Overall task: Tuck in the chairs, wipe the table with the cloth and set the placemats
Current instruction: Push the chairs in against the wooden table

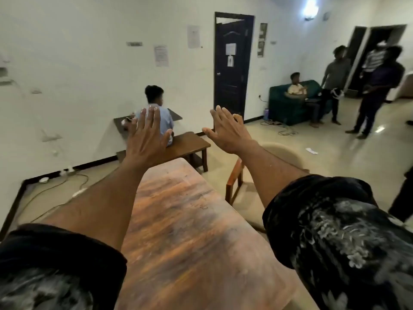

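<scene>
A long wooden table point(178, 220) with a streaked brown top runs away from me in the middle of the view. Both my arms are stretched out above it. My left hand point(145, 135) is raised with straight, spread fingers and holds nothing. My right hand point(225, 130) is raised the same way, fingers straight, empty. A wooden chair point(237, 182) with a beige cushioned back stands at the table's right side, a little away from the edge. No cloth or placemat is visible.
A person sits on a low wooden bench point(192, 144) beyond the table's far end. A dark door point(232, 63) is in the back wall. A green sofa point(288, 104) and several standing people are at the right. Cables point(55, 189) lie on the floor at left.
</scene>
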The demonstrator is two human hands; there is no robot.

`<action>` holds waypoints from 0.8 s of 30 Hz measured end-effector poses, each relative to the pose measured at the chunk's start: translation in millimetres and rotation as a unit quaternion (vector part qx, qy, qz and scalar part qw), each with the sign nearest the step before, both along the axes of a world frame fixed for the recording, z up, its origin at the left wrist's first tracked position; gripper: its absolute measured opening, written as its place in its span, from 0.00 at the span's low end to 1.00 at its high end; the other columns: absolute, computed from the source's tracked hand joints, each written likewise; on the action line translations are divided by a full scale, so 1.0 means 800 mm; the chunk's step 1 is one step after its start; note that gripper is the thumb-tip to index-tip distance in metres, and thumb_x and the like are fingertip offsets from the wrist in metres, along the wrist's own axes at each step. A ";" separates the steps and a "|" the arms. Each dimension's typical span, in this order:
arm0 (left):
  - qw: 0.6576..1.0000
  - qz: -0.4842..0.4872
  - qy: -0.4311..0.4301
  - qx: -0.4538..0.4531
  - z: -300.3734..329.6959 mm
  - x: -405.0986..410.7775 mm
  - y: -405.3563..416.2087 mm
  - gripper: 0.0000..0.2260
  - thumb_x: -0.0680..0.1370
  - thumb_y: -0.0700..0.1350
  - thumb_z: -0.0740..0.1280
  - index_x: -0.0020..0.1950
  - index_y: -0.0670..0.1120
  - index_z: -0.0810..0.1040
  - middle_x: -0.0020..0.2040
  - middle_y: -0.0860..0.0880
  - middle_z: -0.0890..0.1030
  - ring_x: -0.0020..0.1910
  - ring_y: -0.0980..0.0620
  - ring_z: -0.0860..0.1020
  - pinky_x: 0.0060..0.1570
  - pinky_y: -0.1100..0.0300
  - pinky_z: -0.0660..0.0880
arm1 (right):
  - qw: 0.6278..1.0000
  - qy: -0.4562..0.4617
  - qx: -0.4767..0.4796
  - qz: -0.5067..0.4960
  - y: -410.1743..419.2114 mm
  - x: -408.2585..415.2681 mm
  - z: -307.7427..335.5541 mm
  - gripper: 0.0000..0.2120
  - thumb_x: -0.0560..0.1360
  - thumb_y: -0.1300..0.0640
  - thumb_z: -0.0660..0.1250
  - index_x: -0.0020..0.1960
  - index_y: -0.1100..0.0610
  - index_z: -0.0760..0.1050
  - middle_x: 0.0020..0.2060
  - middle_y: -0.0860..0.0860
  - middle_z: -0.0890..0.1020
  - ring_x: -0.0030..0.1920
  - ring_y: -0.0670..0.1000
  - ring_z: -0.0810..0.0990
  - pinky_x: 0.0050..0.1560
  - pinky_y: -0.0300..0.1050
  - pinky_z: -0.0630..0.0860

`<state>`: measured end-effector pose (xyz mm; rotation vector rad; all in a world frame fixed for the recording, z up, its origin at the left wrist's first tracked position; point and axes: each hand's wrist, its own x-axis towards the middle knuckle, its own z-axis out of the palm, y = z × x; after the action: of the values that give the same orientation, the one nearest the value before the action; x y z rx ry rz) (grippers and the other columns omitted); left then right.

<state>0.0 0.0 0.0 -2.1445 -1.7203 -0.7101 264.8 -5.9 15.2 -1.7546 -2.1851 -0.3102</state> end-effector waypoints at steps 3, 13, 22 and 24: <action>0.999 -0.044 0.012 -0.023 -0.011 0.030 -0.012 0.34 0.88 0.60 0.50 0.88 0.43 0.45 0.88 0.44 0.47 0.88 0.45 0.45 0.85 0.44 0.43 | 0.998 0.001 0.007 -0.058 -0.038 0.032 -0.011 0.36 0.86 0.35 0.50 0.85 0.58 0.53 0.85 0.59 0.55 0.85 0.59 0.54 0.81 0.64 0.57; 0.975 -0.201 0.047 -0.083 -0.086 0.171 -0.094 0.35 0.86 0.63 0.42 0.88 0.45 0.44 0.88 0.43 0.46 0.88 0.43 0.44 0.86 0.42 0.46 | 0.975 0.019 -0.017 -0.222 -0.226 0.162 -0.096 0.31 0.85 0.35 0.52 0.78 0.56 0.61 0.78 0.57 0.66 0.78 0.58 0.66 0.74 0.64 0.65; 0.930 -0.328 0.092 -0.136 -0.189 0.272 -0.201 0.32 0.89 0.58 0.49 0.88 0.42 0.49 0.88 0.43 0.53 0.87 0.43 0.49 0.84 0.43 0.50 | 0.911 0.068 -0.086 -0.398 -0.440 0.241 -0.210 0.34 0.85 0.35 0.53 0.80 0.59 0.60 0.81 0.58 0.65 0.81 0.58 0.63 0.76 0.62 0.61; 0.921 -0.347 0.105 -0.144 -0.207 0.291 -0.219 0.32 0.89 0.59 0.49 0.88 0.42 0.49 0.88 0.42 0.53 0.87 0.43 0.50 0.84 0.42 0.50 | 0.900 0.074 -0.095 -0.419 -0.484 0.250 -0.231 0.34 0.86 0.35 0.52 0.80 0.60 0.61 0.81 0.60 0.65 0.81 0.59 0.62 0.77 0.62 0.60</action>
<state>232.6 -175.4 -165.3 -2.9472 -0.9740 -0.3600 464.7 -393.2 -169.4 -2.6556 -1.2705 -0.1395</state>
